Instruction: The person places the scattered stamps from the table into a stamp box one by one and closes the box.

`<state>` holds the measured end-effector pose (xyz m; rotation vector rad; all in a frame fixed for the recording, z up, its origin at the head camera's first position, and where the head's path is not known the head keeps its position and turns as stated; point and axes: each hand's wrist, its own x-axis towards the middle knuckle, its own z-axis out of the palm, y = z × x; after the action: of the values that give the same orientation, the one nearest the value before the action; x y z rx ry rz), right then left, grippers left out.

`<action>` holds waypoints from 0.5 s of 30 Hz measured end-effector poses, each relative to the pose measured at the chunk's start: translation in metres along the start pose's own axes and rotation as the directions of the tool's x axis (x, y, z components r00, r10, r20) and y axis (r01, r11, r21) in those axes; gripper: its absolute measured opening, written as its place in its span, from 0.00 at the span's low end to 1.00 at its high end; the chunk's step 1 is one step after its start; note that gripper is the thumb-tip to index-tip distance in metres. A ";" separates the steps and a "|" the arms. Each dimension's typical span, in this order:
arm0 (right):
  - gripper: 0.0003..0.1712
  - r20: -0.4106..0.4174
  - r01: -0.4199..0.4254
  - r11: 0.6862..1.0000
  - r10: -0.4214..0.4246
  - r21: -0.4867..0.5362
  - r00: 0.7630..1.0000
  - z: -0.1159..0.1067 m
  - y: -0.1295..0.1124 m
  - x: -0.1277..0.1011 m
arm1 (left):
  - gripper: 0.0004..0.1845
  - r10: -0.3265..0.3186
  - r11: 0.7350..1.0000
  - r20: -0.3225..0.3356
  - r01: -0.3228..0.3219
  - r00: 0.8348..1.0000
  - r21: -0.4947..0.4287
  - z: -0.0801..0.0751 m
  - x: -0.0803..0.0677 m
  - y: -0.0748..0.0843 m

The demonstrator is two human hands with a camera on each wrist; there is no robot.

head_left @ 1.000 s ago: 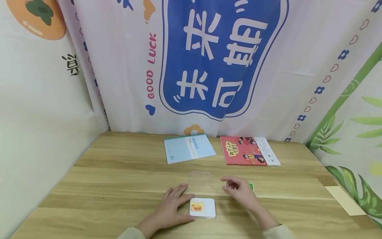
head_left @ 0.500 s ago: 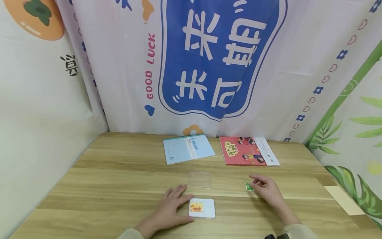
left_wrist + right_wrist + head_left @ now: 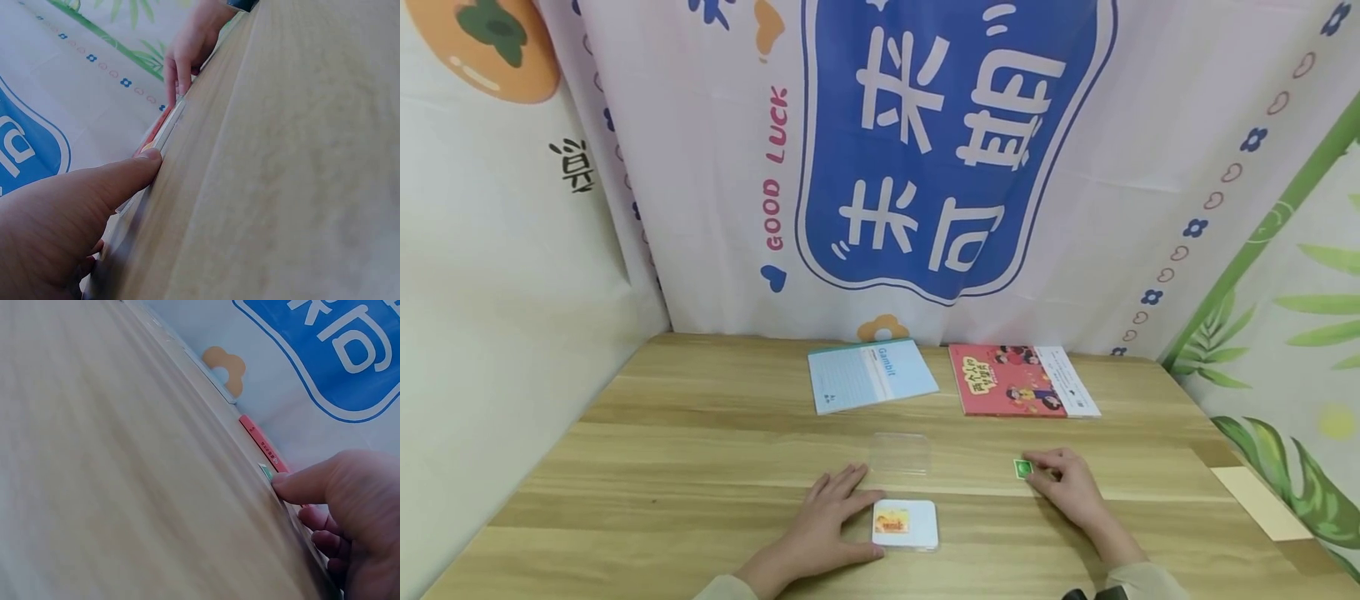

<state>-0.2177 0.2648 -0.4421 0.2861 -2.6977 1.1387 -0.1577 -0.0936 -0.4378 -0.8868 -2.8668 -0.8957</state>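
A small green stamp-like piece (image 3: 1022, 469) lies on the table. My right hand (image 3: 1067, 490) is at its right side, with thumb and index finger pinching its edges and the other fingers curled. In the right wrist view the thumb (image 3: 309, 482) touches the green piece. My left hand (image 3: 822, 525) lies flat on the table, fingers spread. Its thumb and index finger touch the left corners of a flat clear case with a white card (image 3: 923, 525). A yellow-orange stamp-like piece (image 3: 892, 522) lies on the card's left half. The left wrist view shows the thumb (image 3: 134, 172) against the case edge.
A clear plastic lid (image 3: 899, 453) lies beyond the case. Farther back are a light blue notebook (image 3: 868, 379) and a red book (image 3: 1000, 383). A printed curtain (image 3: 722, 208) hangs behind the wooden table. A pale strip (image 3: 1262, 502) lies at the right edge.
My right hand has moved to the right, uncovering the green piece, and come down so its thumb and index finger meet it. The left hand and the case have stayed in place.
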 end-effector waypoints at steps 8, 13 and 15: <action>0.13 -0.016 -0.004 1.000 0.004 -0.030 1.000 0.001 -0.002 0.000 | 0.36 0.006 1.000 0.004 -0.006 1.000 0.003 -0.001 0.002 -0.001; 0.12 -0.024 -0.016 0.999 0.015 -0.037 1.000 0.003 -0.003 -0.002 | 0.35 0.012 1.000 -0.007 -0.012 1.000 0.010 0.000 0.000 -0.001; 0.11 -0.030 -0.022 0.999 0.021 -0.044 0.999 0.004 -0.004 -0.002 | 0.35 0.015 1.000 -0.010 -0.015 1.000 0.013 0.000 0.000 0.000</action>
<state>-0.2152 0.2595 -0.4425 0.2320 -2.7025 1.0782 -0.1575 -0.0941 -0.4374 -0.8983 -2.8504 -0.8770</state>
